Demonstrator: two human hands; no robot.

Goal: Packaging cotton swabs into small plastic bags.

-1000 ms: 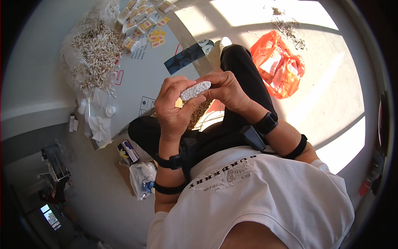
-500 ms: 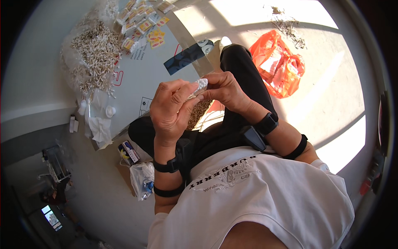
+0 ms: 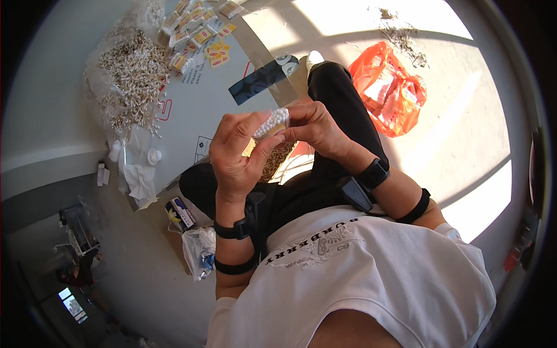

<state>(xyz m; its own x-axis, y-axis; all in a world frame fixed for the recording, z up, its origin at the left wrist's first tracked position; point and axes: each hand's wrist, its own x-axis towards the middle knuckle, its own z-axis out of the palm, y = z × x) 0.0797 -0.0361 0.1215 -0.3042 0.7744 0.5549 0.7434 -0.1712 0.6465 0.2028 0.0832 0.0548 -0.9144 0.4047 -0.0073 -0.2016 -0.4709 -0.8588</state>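
A small pack of cotton swabs (image 3: 272, 123) is held up in front of me, its rows of white tips facing upward. My right hand (image 3: 318, 129) pinches its right end between thumb and fingers. At the left end, my left hand (image 3: 239, 149) is closed about the pack, thumb below and index finger along the tips. A bit of yellow shows beside the left thumb. Under the hands, partly hidden, is a container of brown sticks (image 3: 277, 162). On the board at the left lies a big heap of loose cotton swabs (image 3: 130, 81) in clear plastic.
Several filled swab packs (image 3: 191, 26) and yellow cards (image 3: 218, 53) lie on the grey board (image 3: 191, 110). An orange plastic bag (image 3: 387, 90) sits on the floor at the right. A small box (image 3: 181, 211) and a clear bag (image 3: 199, 249) stand at my lower left.
My left index finger has shifted across the pack, and more of the white swab tips now shows. The right hand keeps its pinch with hardly any movement.
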